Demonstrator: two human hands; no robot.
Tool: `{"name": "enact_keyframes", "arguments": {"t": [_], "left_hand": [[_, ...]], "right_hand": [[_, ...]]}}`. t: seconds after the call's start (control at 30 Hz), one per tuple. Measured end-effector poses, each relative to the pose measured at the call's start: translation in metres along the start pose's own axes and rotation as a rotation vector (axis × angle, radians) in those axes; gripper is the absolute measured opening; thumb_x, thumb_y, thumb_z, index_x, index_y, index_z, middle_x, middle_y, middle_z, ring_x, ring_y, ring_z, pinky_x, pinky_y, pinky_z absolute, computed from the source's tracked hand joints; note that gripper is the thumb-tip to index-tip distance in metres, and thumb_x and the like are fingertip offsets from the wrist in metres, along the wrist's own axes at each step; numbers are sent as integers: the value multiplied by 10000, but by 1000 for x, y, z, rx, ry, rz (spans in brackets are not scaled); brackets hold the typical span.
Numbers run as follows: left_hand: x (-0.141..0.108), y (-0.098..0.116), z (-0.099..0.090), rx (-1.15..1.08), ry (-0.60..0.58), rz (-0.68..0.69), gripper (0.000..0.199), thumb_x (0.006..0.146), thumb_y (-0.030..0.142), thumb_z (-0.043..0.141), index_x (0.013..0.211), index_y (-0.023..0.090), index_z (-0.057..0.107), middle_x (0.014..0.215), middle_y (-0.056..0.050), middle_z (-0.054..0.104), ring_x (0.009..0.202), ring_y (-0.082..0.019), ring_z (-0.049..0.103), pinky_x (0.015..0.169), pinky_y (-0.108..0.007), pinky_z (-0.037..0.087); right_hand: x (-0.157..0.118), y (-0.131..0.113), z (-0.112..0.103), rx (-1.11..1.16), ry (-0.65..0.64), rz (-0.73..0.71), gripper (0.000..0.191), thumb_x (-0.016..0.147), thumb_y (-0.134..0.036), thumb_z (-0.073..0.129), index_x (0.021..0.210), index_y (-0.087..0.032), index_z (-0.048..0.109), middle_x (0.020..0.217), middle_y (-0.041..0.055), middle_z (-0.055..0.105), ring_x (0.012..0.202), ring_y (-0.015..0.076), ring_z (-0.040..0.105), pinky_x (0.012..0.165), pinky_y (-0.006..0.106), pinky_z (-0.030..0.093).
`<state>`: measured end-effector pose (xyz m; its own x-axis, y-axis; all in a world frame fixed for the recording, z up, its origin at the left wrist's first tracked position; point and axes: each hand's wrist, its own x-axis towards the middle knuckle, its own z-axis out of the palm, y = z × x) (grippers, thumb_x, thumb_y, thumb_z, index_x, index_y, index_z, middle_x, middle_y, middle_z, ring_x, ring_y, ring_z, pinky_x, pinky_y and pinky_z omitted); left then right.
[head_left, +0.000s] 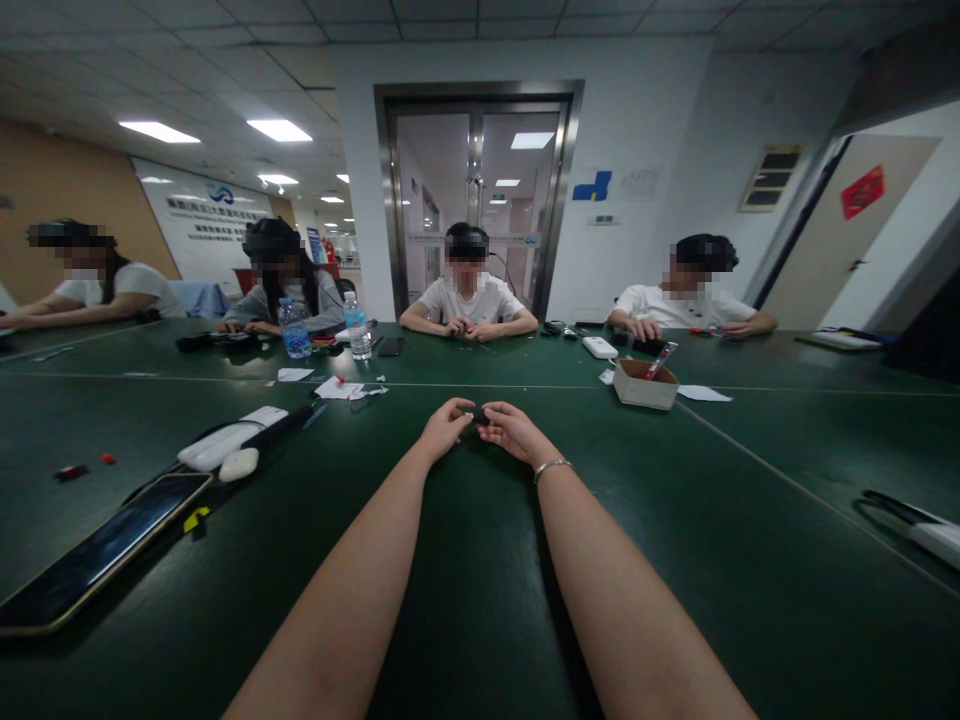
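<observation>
Both my arms reach forward over the dark green table (480,560). Between my fingertips is a small black object (478,415), too small for me to tell its kind. My left hand (444,428) pinches its left end, where a small pale spot shows. On its right end, the fingers of my right hand (514,432) are closed, with a bracelet (553,468) at that wrist. The hands are close together, low over the tabletop, and the fingers partly cover the object.
At left lie a phone (105,550), a white device (232,438) with a dark cable and small red pieces (71,472). Two water bottles (358,328) stand farther back. A small box (645,385) sits at right. Several people sit along the far side, one person (469,295) directly opposite.
</observation>
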<state>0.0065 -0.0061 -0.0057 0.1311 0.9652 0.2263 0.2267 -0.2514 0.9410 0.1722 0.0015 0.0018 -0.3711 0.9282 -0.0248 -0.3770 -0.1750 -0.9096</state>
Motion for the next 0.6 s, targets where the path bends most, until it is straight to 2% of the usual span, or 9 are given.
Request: {"name": "enact_keyframes", "arguments": {"t": [0.23,0.33,0.47,0.6], "left_hand": [[1,0,0,-39,-3,-38,260,822,308,479,1031,175,559,731,-8,527,536,-79,473,444,-161,386],[1,1,0,-45,-12,-47,280,866,336,401,1011,152,555,653,1,500,480,-76,439,421,-165,368],[0,3,0,-31,-1,-74,230,842,264,444,1006,157,566,710,-7,509,535,-79,477,439,-159,385],[0,2,0,-25,-1,-61,236,852,273,432,1003,158,571,710,-9,520,533,-78,473,434,-158,382]], "right_hand": [[0,0,1,2,14,5,101,851,-65,574,888,-144,524,700,49,617,586,151,648,553,237,562],[0,-1,2,-3,13,8,96,859,-61,559,887,-145,521,706,50,618,583,149,647,552,237,562],[-1,-2,2,-15,18,13,98,870,-52,531,893,-147,516,686,38,612,577,142,645,555,234,562],[-1,-1,1,-14,-4,12,88,863,-72,559,888,-147,519,685,31,608,576,142,646,550,227,563]]}}
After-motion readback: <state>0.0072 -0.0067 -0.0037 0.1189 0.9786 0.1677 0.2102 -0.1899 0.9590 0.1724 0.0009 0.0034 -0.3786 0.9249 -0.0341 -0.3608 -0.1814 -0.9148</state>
